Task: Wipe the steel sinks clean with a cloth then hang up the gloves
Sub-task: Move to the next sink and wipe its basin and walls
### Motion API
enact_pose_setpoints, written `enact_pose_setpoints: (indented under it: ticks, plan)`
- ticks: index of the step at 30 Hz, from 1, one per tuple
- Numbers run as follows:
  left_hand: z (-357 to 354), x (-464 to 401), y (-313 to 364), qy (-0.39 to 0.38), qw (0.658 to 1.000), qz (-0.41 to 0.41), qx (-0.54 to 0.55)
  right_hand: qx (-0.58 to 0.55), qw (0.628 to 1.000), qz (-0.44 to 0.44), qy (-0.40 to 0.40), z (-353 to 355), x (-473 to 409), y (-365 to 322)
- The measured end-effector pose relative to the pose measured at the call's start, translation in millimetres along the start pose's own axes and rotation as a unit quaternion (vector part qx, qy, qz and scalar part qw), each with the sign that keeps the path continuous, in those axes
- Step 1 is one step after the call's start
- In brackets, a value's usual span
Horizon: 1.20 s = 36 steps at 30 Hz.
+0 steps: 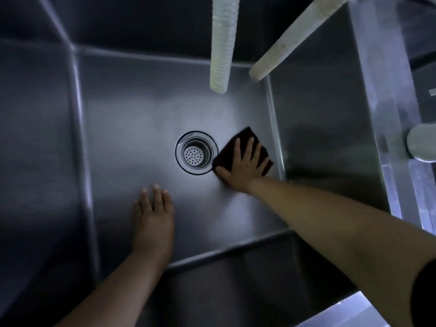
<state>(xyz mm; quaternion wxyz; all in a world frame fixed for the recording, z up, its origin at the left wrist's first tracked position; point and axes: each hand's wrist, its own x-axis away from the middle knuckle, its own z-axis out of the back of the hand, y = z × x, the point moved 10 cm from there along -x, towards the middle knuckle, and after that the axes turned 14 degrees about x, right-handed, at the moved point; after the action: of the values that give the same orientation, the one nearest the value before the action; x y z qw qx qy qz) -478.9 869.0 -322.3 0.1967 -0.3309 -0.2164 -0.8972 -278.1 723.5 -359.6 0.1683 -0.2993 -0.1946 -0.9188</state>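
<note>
I look straight down into a deep steel sink [132, 109]. A round drain strainer [196, 153] sits in the middle of its floor. My right hand [245, 164] presses flat on a dark cloth [245, 137] on the sink floor, just right of the drain and close to the right wall. My left hand [153, 215] lies flat on the sink floor nearer to me, below and left of the drain, fingers together and holding nothing. No gloves are in view.
Two pale ribbed hoses [221, 43] [292, 38] hang down from above into the far half of the sink. The right rim of the sink [377, 90] is bright steel, with a round metal fitting [422, 142] beside it.
</note>
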Motion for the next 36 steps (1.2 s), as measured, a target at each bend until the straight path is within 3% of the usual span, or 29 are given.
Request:
enact_pose_setpoints:
  ticks: [4,9,17,23,31,36]
  plan:
    - [-1.3,0.2,0.8,-0.007,1.0,0.0,-0.02,0.044,0.997,0.023,0.054,50.9,-49.0,17.4]
    - [-1.6,-0.4,0.2,-0.012,0.999,0.002,-0.034,0.062,0.991,0.043,0.108,52.9,-43.1,29.3]
    - [1.0,-1.1,-0.2,-0.007,0.999,-0.006,-0.031,0.084,0.987,0.118,0.075,-21.3,28.2,23.9]
    - [2.1,-5.9,-2.1,-0.013,1.0,0.0,-0.022,0.029,0.992,0.062,0.107,12.9,-12.2,25.6]
    - [15.7,-9.5,-6.5,0.002,0.999,-0.002,0.047,0.066,0.967,0.149,0.198,102.1,-75.2,-44.4]
    - [51.9,-5.2,-9.8,0.026,0.999,-0.019,0.012,0.082,0.95,0.202,0.222,128.4,-82.6,-112.2]
